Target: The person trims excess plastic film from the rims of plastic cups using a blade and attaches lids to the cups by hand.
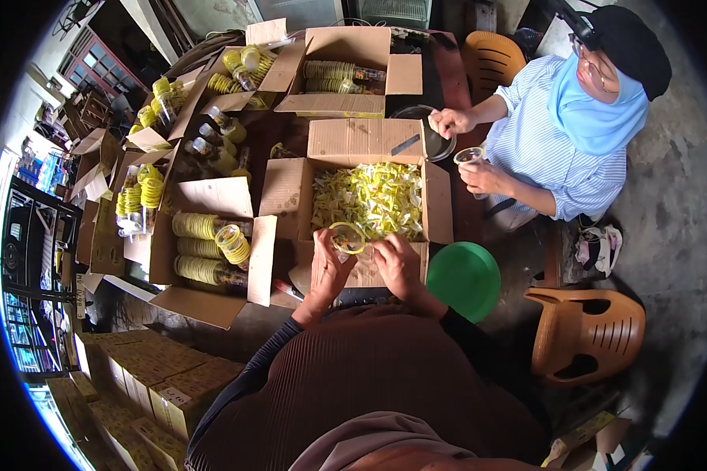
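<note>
My left hand (327,271) is wrapped round a clear plastic cup (347,238) with a yellow rim, its open mouth facing up toward me. Some small colourful contents show inside the cup. Just right of the rim is my right hand (399,263), its fingers drawn together; what they hold, if anything, is too small to make out. Both hands are over the near flap of an open cardboard box (284,198). Inside that box lies a heap of small yellow-and-white wrapped packets (367,200).
Left stands a carton (212,298) holding stacked yellow-rimmed cups (199,247); more cartons of cups line the table. A green round basin (463,281) is at right, near an orange chair (589,334). Across from it, a co-worker (573,141) holds another cup (470,157).
</note>
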A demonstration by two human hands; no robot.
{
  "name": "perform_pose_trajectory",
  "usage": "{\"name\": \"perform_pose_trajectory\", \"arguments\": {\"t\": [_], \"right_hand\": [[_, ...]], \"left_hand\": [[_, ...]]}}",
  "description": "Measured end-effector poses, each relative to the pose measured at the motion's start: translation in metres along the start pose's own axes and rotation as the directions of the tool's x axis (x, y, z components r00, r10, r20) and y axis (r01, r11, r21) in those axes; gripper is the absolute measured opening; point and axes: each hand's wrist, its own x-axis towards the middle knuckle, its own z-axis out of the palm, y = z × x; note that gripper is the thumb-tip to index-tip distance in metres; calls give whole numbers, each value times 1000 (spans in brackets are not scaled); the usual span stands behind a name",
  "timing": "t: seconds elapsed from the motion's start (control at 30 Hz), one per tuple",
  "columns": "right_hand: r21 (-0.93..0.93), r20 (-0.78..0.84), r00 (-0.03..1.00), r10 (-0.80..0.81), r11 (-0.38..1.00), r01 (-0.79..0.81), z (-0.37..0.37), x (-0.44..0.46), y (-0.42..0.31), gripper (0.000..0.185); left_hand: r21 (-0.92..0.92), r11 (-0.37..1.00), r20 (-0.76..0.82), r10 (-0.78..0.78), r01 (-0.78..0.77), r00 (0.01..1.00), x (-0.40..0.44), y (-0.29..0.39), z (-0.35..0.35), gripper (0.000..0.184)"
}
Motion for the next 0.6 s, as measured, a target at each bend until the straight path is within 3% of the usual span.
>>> {"name": "perform_pose_trajectory", "arguments": {"t": [0.03,0.17,0.27,0.37,0.4,0.6], "right_hand": [[42,21,996,90,995,-90,2,-1,3,22],[120,-53,998,35,992,-28,-4,0,-5,21],[26,-18,996,-88,996,88,-11,4,-10,20],[38,-41,999,-14,999,16,-7,4,-6,19],[54,-51,997,53,997,-51,-7,5,-6,18],[59,-65,998,-23,998,27,-13,0,-12,20]], "left_hand": [[-3,1000,-17,5,-5,1000,-1,-1,2,73],[-29,998,-45,-52,50,998,-3,-5,6,75],[-74,997,-51,-38,34,998,-4,-10,9,76],[-24,999,-60,-32,31,998,-4,-9,10,76],[-39,997,-65,-68,65,996,-5,-9,11,75],[-104,976,-86,-201,192,976,-7,-12,15,69]]}}
